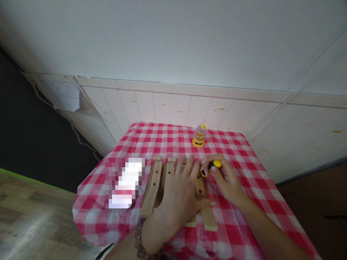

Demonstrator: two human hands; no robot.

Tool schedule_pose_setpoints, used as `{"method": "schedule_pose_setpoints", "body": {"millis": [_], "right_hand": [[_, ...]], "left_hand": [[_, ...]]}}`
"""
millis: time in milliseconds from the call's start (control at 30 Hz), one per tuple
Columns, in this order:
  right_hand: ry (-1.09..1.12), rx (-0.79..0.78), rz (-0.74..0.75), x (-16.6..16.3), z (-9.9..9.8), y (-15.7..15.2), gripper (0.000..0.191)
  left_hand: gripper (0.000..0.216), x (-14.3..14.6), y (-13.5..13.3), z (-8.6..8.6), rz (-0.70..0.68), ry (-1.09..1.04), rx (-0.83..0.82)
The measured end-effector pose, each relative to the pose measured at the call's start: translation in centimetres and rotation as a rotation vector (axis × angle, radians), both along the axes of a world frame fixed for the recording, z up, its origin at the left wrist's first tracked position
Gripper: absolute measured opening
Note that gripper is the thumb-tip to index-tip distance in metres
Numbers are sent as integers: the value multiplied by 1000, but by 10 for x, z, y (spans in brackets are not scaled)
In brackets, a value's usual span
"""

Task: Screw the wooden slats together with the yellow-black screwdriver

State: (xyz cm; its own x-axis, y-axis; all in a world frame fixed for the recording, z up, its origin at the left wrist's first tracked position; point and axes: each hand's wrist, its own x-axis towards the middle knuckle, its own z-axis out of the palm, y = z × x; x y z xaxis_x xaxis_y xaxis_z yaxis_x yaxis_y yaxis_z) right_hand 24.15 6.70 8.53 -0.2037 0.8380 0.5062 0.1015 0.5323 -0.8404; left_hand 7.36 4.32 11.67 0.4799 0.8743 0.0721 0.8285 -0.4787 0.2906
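Note:
A small wooden slatted piece (149,200) lies on the table, with dark screws showing in its slats. Across its middle rests my left hand (176,191), palm down with the fingers spread, covering several of the slats. My right hand (227,180) is closed around a short black-and-yellow screwdriver (216,164) at the right-hand slat. The driver's tip is hidden by the fingers, so I cannot tell whether it sits in a screw. Another screw (200,191) shows lower on that slat.
Behind the wood stands a clear, yellow-based bit case (200,136). A blurred-out flat object (126,184) lies left of the wood. Red-and-white checked cloth (159,139) covers the table, whose far edge meets a panelled wall (162,104).

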Motion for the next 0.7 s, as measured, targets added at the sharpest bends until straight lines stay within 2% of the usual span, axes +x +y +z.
{"method": "schedule_pose_setpoints", "body": {"millis": [133,200,367,467,600,700], "right_hand": [[20,-39,61,3,-6,-2,42],[11,-60,79,5,-6,-1,45],[-144,2,70,11,9,4,38],[-161,54,39,12,14,7,40],[-87,99,-50,9,9,8,29],[53,109,-54,2,4,6,18]], "left_hand": [[92,0,0,3,-2,29,-5],[91,0,0,4,-2,43,-9],[92,0,1,5,-5,60,-32],[97,0,0,5,-2,73,-21],[95,0,-2,3,21,67,46],[93,1,-1,2,19,58,71]]}}
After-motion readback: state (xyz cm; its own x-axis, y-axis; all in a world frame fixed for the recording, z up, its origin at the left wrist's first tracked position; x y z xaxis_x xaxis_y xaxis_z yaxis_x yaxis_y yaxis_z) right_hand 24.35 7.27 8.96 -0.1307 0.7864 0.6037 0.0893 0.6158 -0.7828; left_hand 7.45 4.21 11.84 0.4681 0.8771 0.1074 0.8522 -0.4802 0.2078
